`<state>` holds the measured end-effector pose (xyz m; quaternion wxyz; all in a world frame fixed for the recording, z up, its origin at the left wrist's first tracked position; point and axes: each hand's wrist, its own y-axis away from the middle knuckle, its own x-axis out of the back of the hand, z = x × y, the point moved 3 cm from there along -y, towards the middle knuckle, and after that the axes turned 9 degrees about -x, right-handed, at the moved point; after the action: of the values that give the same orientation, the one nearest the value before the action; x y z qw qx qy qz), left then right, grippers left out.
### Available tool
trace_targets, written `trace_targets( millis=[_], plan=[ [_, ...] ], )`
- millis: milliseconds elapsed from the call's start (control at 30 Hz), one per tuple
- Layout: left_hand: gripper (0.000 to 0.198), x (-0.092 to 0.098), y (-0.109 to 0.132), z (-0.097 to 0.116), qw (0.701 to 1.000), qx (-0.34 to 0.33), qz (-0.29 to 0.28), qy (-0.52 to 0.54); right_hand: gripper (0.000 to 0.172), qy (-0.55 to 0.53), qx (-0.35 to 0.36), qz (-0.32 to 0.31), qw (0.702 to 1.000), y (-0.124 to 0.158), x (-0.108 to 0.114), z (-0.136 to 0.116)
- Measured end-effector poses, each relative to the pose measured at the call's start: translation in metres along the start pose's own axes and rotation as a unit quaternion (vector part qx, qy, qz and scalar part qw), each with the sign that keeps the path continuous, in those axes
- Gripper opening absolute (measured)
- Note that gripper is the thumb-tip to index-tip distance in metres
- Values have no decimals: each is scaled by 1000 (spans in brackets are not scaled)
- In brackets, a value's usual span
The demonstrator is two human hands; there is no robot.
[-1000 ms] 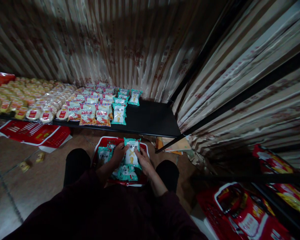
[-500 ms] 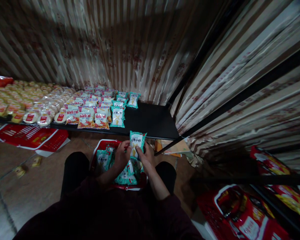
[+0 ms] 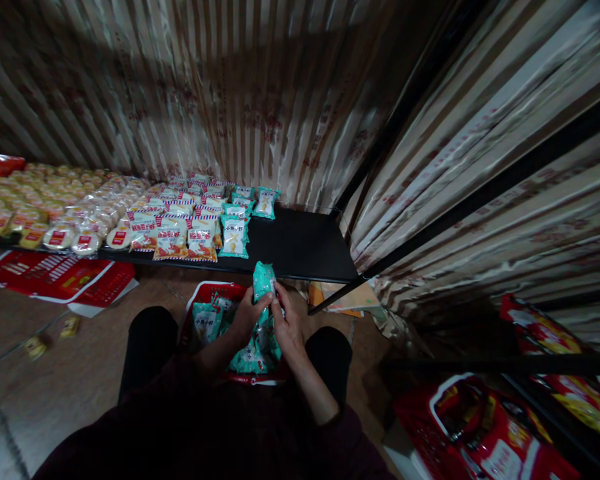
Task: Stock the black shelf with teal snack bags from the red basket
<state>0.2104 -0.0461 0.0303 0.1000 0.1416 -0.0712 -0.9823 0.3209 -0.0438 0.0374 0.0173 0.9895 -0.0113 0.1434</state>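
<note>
My left hand point(image 3: 248, 315) and my right hand point(image 3: 285, 325) are both closed on a teal snack packet point(image 3: 263, 282), which stands upright and edge-on between them. They hover over a red basket point(image 3: 206, 292) on the floor between my knees. The basket holds several more teal packets point(image 3: 254, 352). Just beyond lies a low black shelf point(image 3: 300, 247) with rows of teal packets point(image 3: 235, 237) and red-and-white striped packets point(image 3: 187, 233).
Round wrapped cakes point(image 3: 70, 223) fill the shelf's left part. Flattened red cartons point(image 3: 55, 277) lie on the tiled floor at the left, red bags point(image 3: 485, 427) at the lower right. A striped curtain point(image 3: 260, 100) hangs behind and to the right. Black shelf rails point(image 3: 480, 193) cross at the right.
Both hands lifted one teal packet out of the basket and turned it from face-on to edge-on, raising it towards the shelf's front edge.
</note>
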Motion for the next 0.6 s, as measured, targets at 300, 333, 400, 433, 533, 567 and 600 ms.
trace_targets(
  millis=[300, 333, 400, 433, 533, 567, 600],
  plan=[
    [55, 3, -11, 1, 985, 41, -55, 156, 52, -35, -62, 25, 997, -13, 5, 23],
    [54, 3, -12, 2, 984, 43, -63, 159, 53, -34, -63, 24, 997, -14, 5, 22],
    [54, 3, -14, 2, 982, 57, -71, 165, 53, -31, -59, 28, 997, -16, 5, 22],
    [55, 3, -15, 2, 981, 65, -72, 170, 53, -32, -56, 31, 997, -17, 5, 21],
    [55, 2, -19, 2, 977, 80, -72, 184, 52, -37, -46, 38, 998, -19, 6, 22],
    [55, 1, -20, 1, 977, 80, -73, 186, 51, -37, -41, 40, 998, -19, 6, 22],
    [54, 0, -22, 1, 977, 78, -72, 185, 50, -36, -34, 41, 998, -20, 6, 21]
  ],
)
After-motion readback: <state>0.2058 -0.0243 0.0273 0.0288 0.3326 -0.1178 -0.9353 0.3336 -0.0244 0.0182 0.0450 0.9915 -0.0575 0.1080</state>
